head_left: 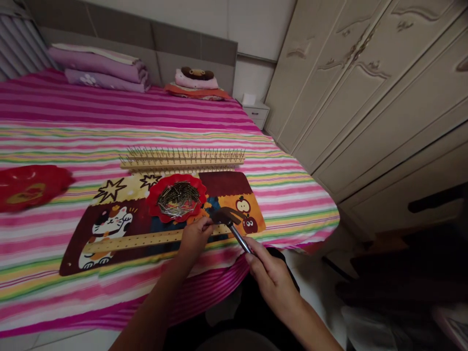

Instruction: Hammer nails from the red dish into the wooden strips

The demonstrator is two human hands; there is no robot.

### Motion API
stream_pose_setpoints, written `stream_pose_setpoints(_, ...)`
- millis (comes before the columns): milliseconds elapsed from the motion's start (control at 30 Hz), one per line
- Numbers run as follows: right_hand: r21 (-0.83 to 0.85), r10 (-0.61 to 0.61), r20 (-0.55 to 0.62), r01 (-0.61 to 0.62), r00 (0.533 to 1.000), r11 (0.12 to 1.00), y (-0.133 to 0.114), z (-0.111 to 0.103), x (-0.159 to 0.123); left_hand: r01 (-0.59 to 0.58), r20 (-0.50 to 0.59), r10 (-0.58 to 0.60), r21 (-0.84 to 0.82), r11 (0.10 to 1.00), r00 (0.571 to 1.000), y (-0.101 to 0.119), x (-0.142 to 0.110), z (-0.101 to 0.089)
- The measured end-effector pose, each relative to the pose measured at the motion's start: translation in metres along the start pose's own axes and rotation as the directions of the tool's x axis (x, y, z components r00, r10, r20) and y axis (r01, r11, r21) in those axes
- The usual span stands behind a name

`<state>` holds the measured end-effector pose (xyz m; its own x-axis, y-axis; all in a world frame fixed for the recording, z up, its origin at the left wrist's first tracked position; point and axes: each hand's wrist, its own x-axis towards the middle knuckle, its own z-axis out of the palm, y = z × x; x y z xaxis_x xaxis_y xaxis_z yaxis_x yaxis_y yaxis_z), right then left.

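My right hand is closed around the metal handle of a hammer, whose dark head hovers just above the near wooden strip with a row of holes. My left hand pinches something small, probably a nail, at that strip right under the hammer head. A red dish heaped with loose nails sits just behind. Farther back lies a second wooden strip with several nails standing upright in it. All rest on a cartoon-cat mat.
The mat lies on a bed with a pink striped sheet. A red cloth item is at the left. Folded bedding and a plush pillow sit by the headboard. A cream wardrobe stands at the right.
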<state>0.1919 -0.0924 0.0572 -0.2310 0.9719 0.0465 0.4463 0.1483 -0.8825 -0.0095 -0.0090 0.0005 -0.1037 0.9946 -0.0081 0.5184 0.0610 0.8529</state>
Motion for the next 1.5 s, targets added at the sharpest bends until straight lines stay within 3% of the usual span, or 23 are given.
stream_pose_setpoints(167, -0.109, -0.002, 0.044, 0.007, 0.999, 0.994, -0.003, 0.001, 0.013, -0.041, -0.017, 0.043, 0.082, 0.996, 0.999, -0.001, 0.000, -0.001)
stream_pose_setpoints(233, -0.041, 0.038, 0.044, -0.036, 0.998, 0.998, -0.001, -0.001, 0.007, -0.058, -0.021, 0.060, 0.086, 0.995, 0.998, -0.001, -0.001, -0.001)
stream_pose_setpoints(333, 0.144, 0.197, -0.062, -0.187, 0.978, 0.972, 0.006, -0.006, -0.007, -0.059, -0.020, 0.061, 0.080, 0.995, 0.998, 0.000, -0.003, -0.001)
stream_pose_setpoints(400, 0.285, 0.361, -0.157, -0.308, 0.919, 0.908, 0.015, -0.009, -0.018, -0.057, -0.011, 0.058, 0.078, 0.995, 0.998, 0.001, -0.004, -0.001)
stream_pose_setpoints(500, 0.455, 0.590, -0.235, -0.449, 0.773, 0.769, 0.034, -0.012, -0.032, -0.057, -0.007, 0.058, 0.083, 0.995, 0.998, 0.002, -0.004, -0.001)
stream_pose_setpoints(567, 0.532, 0.685, -0.231, -0.500, 0.691, 0.684, 0.046, -0.013, -0.041, -0.054, -0.010, 0.055, 0.082, 0.995, 0.998, 0.002, -0.004, -0.001)
stream_pose_setpoints(633, 0.569, 0.725, -0.212, -0.521, 0.655, 0.637, 0.054, -0.012, -0.048, -0.047, -0.013, 0.048, 0.074, 0.996, 0.999, 0.001, -0.004, 0.000)
stream_pose_setpoints(700, 0.545, 0.707, -0.199, -0.522, 0.679, 0.656, 0.054, -0.011, -0.052, -0.039, -0.012, 0.040, 0.059, 0.997, 0.999, -0.001, -0.003, 0.000)
stream_pose_setpoints(800, 0.404, 0.564, -0.185, -0.461, 0.805, 0.790, 0.044, -0.010, -0.046, -0.037, -0.018, 0.038, 0.043, 0.998, 0.999, -0.004, -0.002, 0.000)
stream_pose_setpoints(900, 0.227, 0.332, -0.152, -0.294, 0.931, 0.928, 0.029, -0.007, -0.026, -0.041, -0.026, 0.042, 0.033, 0.999, 0.999, -0.004, -0.002, 0.000)
stream_pose_setpoints(967, 0.117, 0.166, -0.134, -0.151, 0.977, 0.982, 0.020, -0.003, -0.009, -0.036, -0.024, 0.037, 0.024, 0.999, 0.999, -0.003, -0.002, 0.000)
stream_pose_setpoints(1033, 0.018, 0.047, -0.085, -0.046, 0.995, 0.999, 0.013, 0.001, 0.004, -0.027, -0.021, 0.027, 0.029, 0.999, 0.999, -0.002, -0.002, -0.001)
stream_pose_setpoints(1100, -0.049, 0.003, -0.001, -0.003, 1.000, 0.999, 0.010, 0.004, 0.011, -0.016, -0.023, 0.017, 0.049, 0.999, 1.000, -0.001, -0.002, -0.001)
stream_pose_setpoints(1167, -0.070, 0.011, 0.044, -0.008, 0.999, 0.997, 0.009, 0.004, 0.009, -0.013, -0.031, 0.015, 0.065, 0.998, 0.999, 0.000, -0.002, -0.001)
stream_pose_setpoints(1267, -0.019, 0.097, -0.031, -0.097, 0.995, 0.995, 0.014, -0.001, -0.006, -0.032, -0.044, 0.035, 0.073, 0.997, 0.998, 0.001, -0.002, 0.001)
stream_pose_setpoints(1367, 0.155, 0.313, -0.163, -0.289, 0.936, 0.945, 0.028, -0.007, -0.026, -0.037, -0.031, 0.039, 0.074, 0.997, 0.999, 0.001, -0.004, 0.003)
stream_pose_setpoints(1500, 0.461, 0.640, -0.264, -0.489, 0.721, 0.741, 0.056, -0.006, -0.047, -0.066, -0.022, 0.067, 0.070, 0.995, 0.997, 0.000, -0.005, -0.017)
